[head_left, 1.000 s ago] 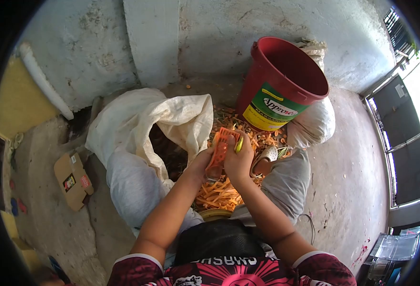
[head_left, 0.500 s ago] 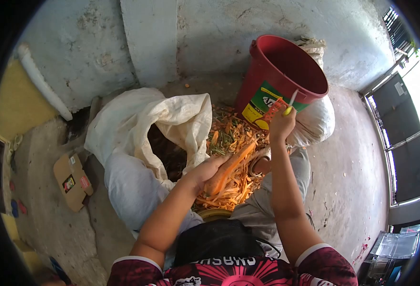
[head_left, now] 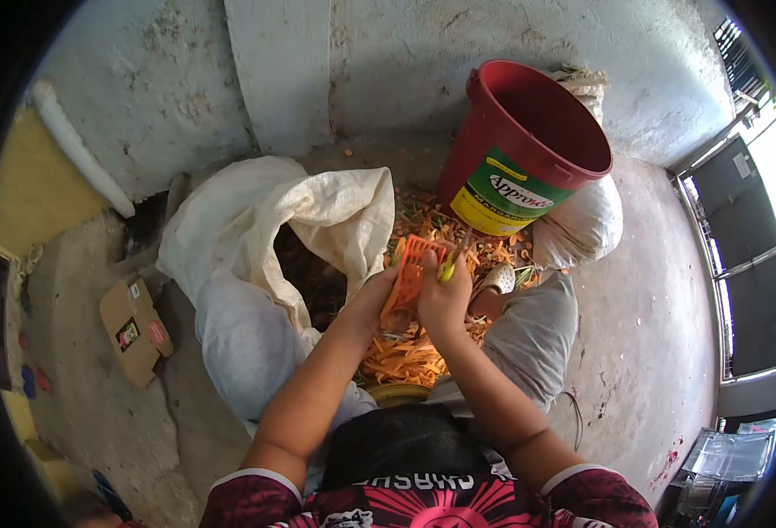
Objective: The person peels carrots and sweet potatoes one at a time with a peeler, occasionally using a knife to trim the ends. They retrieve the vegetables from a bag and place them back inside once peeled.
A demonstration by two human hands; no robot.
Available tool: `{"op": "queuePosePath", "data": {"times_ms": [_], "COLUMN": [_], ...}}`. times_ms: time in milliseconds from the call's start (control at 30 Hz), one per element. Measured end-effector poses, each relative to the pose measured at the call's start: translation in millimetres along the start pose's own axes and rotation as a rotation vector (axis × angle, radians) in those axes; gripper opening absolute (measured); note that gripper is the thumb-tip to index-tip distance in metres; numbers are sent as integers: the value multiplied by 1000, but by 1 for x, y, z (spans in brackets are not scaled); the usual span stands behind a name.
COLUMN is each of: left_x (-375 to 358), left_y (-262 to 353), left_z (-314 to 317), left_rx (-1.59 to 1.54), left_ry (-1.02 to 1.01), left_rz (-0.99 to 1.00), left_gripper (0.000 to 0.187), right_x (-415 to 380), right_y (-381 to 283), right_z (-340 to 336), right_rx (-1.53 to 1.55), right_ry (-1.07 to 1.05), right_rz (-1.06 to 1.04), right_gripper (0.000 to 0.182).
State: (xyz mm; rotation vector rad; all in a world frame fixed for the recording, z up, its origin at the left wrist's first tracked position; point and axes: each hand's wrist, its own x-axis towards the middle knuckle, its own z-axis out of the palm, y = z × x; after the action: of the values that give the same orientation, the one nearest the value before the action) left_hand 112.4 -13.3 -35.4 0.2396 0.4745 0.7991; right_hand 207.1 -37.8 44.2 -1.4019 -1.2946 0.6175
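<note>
My left hand (head_left: 377,297) is closed round a carrot (head_left: 394,308), which is mostly hidden by the fingers and the tool. In my right hand (head_left: 445,295) are an orange peeler (head_left: 416,268) with a slotted face and a knife with a yellow-green handle (head_left: 447,268). The peeler lies over the carrot, between the two hands. Beneath them, orange peelings (head_left: 401,359) are heaped above the yellow rim of a container (head_left: 397,392).
An open white sack (head_left: 229,211) stands left of the peelings. Behind them a red bucket (head_left: 476,150) leans beside another full sack (head_left: 581,231). Flattened cardboard (head_left: 134,330) lies on the floor at left. A shoe (head_left: 498,279) shows near my right wrist.
My right hand has come down and left from beside the bucket, bringing the peeler and knife to the carrot. The carrot is now largely covered.
</note>
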Motion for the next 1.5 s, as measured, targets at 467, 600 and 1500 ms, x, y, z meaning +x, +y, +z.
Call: {"op": "queuePosePath", "data": {"times_ms": [467,600,1500], "left_x": [-5,-29,-31], "left_y": [0,10,4], "left_z": [0,33,37], "left_rx": [212,264,657], "left_ry": [-160,-68,-16], "left_rz": [-133,-222,-160], "left_gripper": [31,38,40], "right_x": [47,100,110], "right_y": [28,57,58], "right_z": [-6,-36,-39], "right_rx": [-245,-339,-282], "right_ry": [257,489,490], "right_rz": [-36,-51,-79], "right_gripper": [21,19,19]}}
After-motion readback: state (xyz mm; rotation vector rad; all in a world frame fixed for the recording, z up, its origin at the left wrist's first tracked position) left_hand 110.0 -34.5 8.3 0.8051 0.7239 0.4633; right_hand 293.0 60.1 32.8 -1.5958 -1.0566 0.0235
